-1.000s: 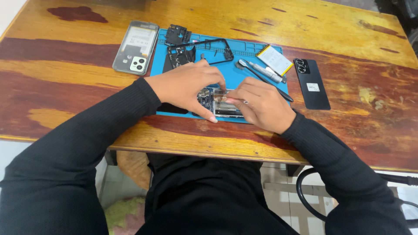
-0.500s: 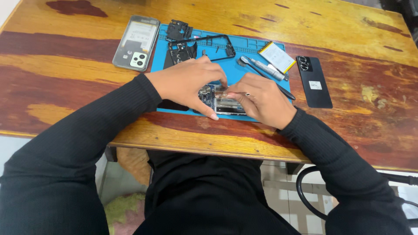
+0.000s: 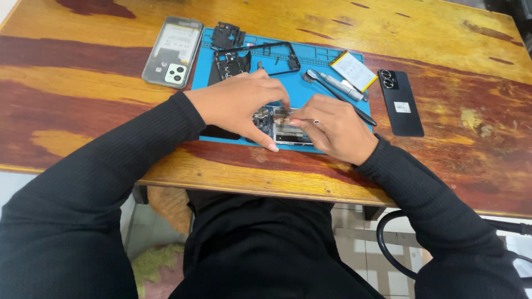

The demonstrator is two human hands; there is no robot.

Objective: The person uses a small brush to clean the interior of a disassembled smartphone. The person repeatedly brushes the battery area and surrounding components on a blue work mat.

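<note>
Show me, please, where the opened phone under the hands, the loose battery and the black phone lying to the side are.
opened phone (image 3: 285, 132), head view, on its exposed inner frame between the hands.
loose battery (image 3: 353, 69), head view, on its pale flat face.
black phone (image 3: 401, 105), head view, on the middle of its back.

Both arms in black sleeves reach fwd over the bench's near edge. Left hand (image 3: 238, 108) and right hand (image 3: 332, 127) meet, fingers bent, tips pinched close together.
</note>
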